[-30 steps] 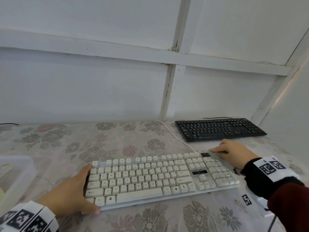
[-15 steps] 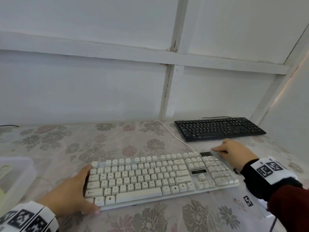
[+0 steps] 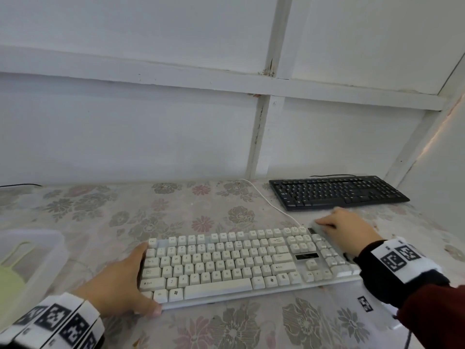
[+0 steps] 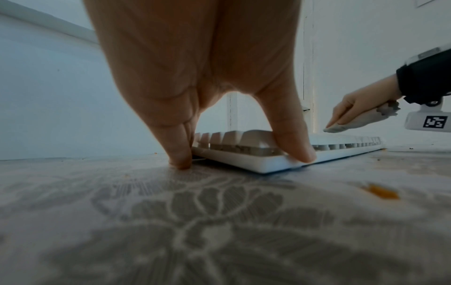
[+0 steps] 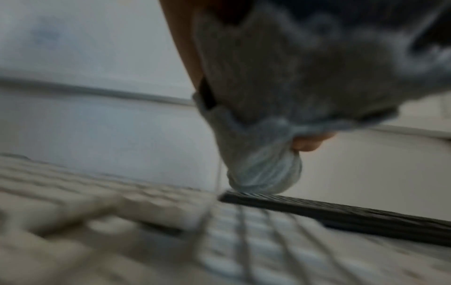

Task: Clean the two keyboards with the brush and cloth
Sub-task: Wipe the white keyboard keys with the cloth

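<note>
A white keyboard [image 3: 239,265] lies in front of me on the floral tablecloth. My left hand [image 3: 120,285] braces its left end: the thumb [image 4: 302,154] presses the front edge and straight fingers [image 4: 180,160] touch the table at the back corner. My right hand [image 3: 344,227] grips a bunched grey cloth [image 5: 266,169] and presses it onto the keyboard's far right corner. From the left wrist, that cloth [image 4: 354,123] shows under the right fingers. A black keyboard [image 3: 337,192] lies behind, near the wall.
A clear plastic box [image 3: 37,260] with something pale green inside stands at the left edge. The white keyboard's cable [image 3: 264,200] runs back to the wall. Walls close off the back and right. Orange crumbs [image 4: 380,192] lie on the tablecloth.
The right hand with the cloth has shifted only slightly on the white keyboard's far right corner. The left hand and both keyboards stay where they were.
</note>
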A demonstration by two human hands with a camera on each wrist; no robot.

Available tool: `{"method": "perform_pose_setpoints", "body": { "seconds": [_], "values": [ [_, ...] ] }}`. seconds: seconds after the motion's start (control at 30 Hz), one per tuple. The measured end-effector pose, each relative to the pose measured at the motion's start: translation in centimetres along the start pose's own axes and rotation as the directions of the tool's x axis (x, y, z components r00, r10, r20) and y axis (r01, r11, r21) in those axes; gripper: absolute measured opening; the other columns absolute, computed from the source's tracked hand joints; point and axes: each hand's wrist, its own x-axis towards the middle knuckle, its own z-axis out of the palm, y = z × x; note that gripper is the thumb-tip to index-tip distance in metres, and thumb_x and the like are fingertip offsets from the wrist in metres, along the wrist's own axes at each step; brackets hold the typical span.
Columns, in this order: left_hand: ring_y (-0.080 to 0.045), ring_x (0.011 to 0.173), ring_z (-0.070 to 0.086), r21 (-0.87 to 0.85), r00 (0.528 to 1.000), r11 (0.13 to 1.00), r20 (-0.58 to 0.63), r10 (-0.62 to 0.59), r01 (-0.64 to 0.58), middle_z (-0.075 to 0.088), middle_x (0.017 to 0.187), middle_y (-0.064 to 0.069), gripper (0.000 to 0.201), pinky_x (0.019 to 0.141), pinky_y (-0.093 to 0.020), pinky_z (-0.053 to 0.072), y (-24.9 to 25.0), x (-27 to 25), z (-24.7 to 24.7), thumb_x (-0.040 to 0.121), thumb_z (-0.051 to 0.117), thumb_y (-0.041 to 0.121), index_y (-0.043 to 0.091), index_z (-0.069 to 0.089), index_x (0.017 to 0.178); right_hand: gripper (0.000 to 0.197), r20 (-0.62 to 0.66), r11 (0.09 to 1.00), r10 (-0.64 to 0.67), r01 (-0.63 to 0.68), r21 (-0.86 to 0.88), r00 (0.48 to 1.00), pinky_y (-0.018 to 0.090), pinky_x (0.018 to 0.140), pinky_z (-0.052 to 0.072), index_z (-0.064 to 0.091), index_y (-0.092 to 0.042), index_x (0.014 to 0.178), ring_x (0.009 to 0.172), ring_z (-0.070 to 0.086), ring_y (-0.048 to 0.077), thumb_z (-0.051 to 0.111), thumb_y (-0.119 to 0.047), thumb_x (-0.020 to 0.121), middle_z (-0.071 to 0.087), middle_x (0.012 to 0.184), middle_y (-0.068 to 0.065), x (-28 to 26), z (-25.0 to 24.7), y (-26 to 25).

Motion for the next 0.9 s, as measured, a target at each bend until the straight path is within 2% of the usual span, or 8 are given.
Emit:
{"method": "perform_pose_setpoints", "body": {
  "seconds": [0.13,0.3,0.37,0.47,0.6,0.7,0.77,0.9],
  "values": [
    [-0.006,0.107,0.049,0.031,1.000,1.000,0.014,-0.004,0.003,0.047,0.122,0.015,0.136,0.095,-0.017,0.040,0.7,-0.4,-0.2,0.047,0.087,0.048,0.028,-0.002,0.147,0.030,0.030,0.919,-0.294,0.274,0.283,0.955,0.009,0.058,0.033,0.066,-0.034,0.114,0.073,0.051,0.005,0.046,-0.044,0.095,0.050,0.091,-0.009,-1.7,-0.1,-9.4],
    [-0.010,0.113,0.050,0.041,1.000,0.999,-0.007,-0.022,0.023,0.048,0.132,0.009,0.125,0.099,-0.022,0.041,1.0,-0.6,-0.3,0.059,0.085,0.042,0.026,-0.001,0.148,0.032,0.074,0.785,-0.587,0.545,0.293,0.806,0.028,0.074,0.040,0.068,-0.022,0.116,0.087,0.053,0.022,0.043,-0.032,0.099,0.051,0.097,0.004,-2.2,2.3,-19.9],
    [-0.010,0.110,0.050,0.039,1.000,0.999,-0.005,-0.022,0.022,0.050,0.126,0.010,0.124,0.096,-0.022,0.042,1.0,-0.6,-0.4,0.059,0.085,0.041,0.026,0.000,0.148,0.032,0.080,0.746,-0.645,0.604,0.281,0.760,0.032,0.071,0.040,0.071,-0.015,0.109,0.081,0.054,0.027,0.044,-0.030,0.099,0.049,0.094,0.009,-2.2,2.9,-23.0],
    [-0.012,0.112,0.052,0.026,1.000,1.000,0.011,-0.011,0.011,0.051,0.127,0.008,0.126,0.094,-0.022,0.043,0.7,-0.4,-0.4,0.058,0.087,0.038,0.023,0.001,0.149,0.029,0.123,0.715,-0.696,0.667,0.208,0.707,0.028,0.062,0.035,0.070,-0.016,0.110,0.076,0.048,0.026,0.044,-0.021,0.098,0.039,0.090,0.004,-2.2,3.7,-26.1],
    [-0.009,0.107,0.053,0.020,1.000,1.000,-0.008,-0.010,0.010,0.054,0.125,0.008,0.127,0.091,-0.019,0.043,0.6,-0.4,-0.4,0.058,0.087,0.036,0.021,0.001,0.149,0.029,0.146,0.718,-0.696,0.687,0.113,0.703,0.030,0.066,0.029,0.066,-0.015,0.116,0.078,0.036,0.021,0.046,-0.009,0.095,0.032,0.090,0.001,-2.6,4.5,-26.8],
    [-0.008,0.098,0.049,0.021,1.000,1.000,-0.005,-0.011,0.011,0.050,0.109,0.013,0.124,0.089,-0.017,0.041,0.8,-0.5,-0.4,0.059,0.086,0.036,0.022,0.001,0.148,0.028,0.118,0.723,-0.690,0.686,0.083,0.714,0.025,0.051,0.023,0.068,-0.014,0.107,0.074,0.034,0.021,0.047,-0.002,0.091,0.025,0.074,-0.005,-2.4,4.7,-25.6],
    [-0.008,0.100,0.047,0.022,1.000,1.000,0.007,-0.015,0.015,0.050,0.115,0.013,0.126,0.093,-0.019,0.040,0.9,-0.6,-0.4,0.060,0.086,0.037,0.023,-0.003,0.149,0.028,0.118,0.724,-0.689,0.687,0.069,0.715,0.023,0.047,0.018,0.069,-0.016,0.103,0.071,0.039,0.022,0.049,-0.002,0.090,0.025,0.072,-0.005,-1.9,4.9,-24.5],
    [-0.009,0.107,0.047,0.016,1.000,1.000,0.011,-0.017,0.016,0.048,0.133,0.010,0.128,0.099,-0.022,0.039,0.8,-0.6,-0.4,0.059,0.086,0.039,0.024,-0.003,0.149,0.025,0.118,0.756,-0.655,0.647,0.099,0.746,0.023,0.051,0.027,0.070,-0.016,0.104,0.072,0.045,0.024,0.046,-0.015,0.096,0.033,0.077,-0.001,-1.5,4.7,-21.8]
  ]
}}
